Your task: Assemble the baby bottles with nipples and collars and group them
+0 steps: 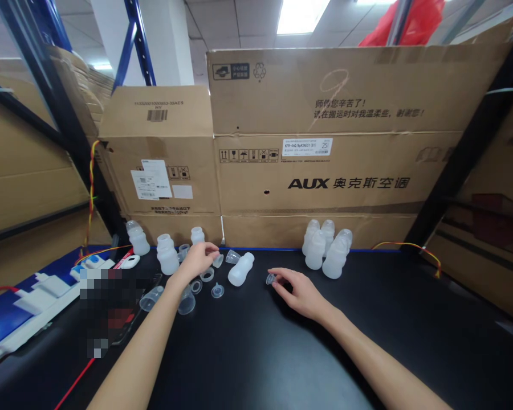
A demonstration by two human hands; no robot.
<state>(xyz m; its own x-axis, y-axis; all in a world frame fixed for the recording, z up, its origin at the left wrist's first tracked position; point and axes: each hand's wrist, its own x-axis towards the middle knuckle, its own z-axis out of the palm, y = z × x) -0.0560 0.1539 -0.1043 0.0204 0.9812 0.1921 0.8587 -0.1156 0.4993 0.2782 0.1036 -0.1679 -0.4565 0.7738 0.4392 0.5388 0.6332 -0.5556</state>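
A small clear plastic piece (pixel 271 279) is pinched between the fingers of the right hand (pixel 297 291), low over a black tabletop (pixel 282 353) and just right of a translucent bottle lying on its side (pixel 241 269). The left hand (pixel 199 260) is seen farther left, its fingers curled around a clear cap (pixel 218 261) at the fingertips; whether the cap is lifted or resting on the tabletop cannot be told. Near that hand, clear rings and small parts (pixel 206 281) are scattered, with two clear cups (pixel 171 297) lying beside the left forearm. Three upright translucent bottles (pixel 167 254) are lined along the back edge at the left, and a cluster of upright bottles (pixel 327 248) is gathered at the back, right of centre, well apart from both hands. Large cardboard boxes (pixel 316 148) are stacked behind the tabletop. A white power strip (pixel 47 293) with red and yellow wires is laid at the far left, next to a pixelated patch.
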